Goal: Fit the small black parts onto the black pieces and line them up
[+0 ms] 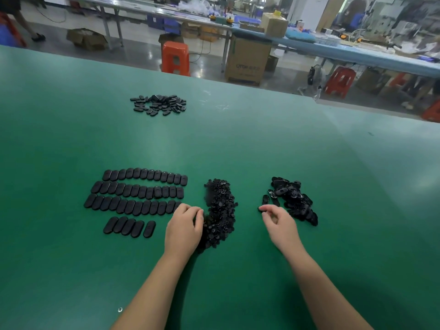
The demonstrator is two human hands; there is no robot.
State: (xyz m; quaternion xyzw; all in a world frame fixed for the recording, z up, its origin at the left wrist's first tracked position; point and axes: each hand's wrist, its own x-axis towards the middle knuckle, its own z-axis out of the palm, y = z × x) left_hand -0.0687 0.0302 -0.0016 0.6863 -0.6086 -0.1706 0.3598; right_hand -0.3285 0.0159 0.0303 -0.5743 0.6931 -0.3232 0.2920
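Left hand [184,223] curled into the small parts [220,210] heap at its 3 o'clock, grip unclear, while right hand [277,219] pinched a piece [260,209] at its 10 o'clock beside the pieces pile [294,201], rows [138,196] on bench [238,144] at left's 10.

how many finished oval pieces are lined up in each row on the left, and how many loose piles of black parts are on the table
Top row: 12
Second row: 12
Third row: about 12; the left hand covers its right end
Bottom row: 5
Total lined up: about 41

Loose piles: 3, the far pile, the middle pile, and the right pile by the right hand
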